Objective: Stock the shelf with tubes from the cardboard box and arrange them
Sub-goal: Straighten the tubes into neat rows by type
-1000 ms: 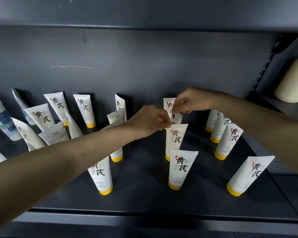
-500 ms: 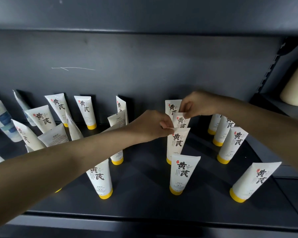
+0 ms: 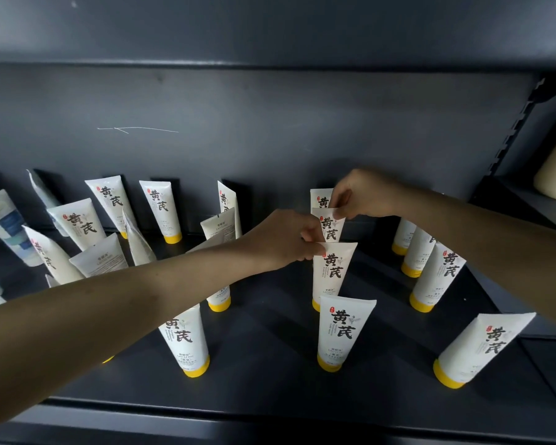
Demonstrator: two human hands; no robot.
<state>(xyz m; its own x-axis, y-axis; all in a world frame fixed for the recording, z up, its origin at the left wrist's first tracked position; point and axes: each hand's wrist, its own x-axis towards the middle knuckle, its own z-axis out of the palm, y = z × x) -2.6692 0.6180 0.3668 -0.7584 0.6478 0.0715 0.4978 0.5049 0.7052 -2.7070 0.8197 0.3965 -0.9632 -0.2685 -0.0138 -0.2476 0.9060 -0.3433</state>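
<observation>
Two crimps pinched: left hand [image 3: 283,240] on nearer tube [image 3: 333,274], right hand [image 3: 363,195] on farther tube [image 3: 329,226] | step: squared up column | next: needed gentle release

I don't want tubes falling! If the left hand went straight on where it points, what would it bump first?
The left hand pinches the top corner of the second tube from the front in the middle row, so it would probably push that first.

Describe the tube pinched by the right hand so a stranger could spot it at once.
On the dark shelf, look at the middle line of white tubes running front to back. The tube is third from the front, ahead of the rearmost one. Only it has its top corner pinched by the right hand.
</observation>
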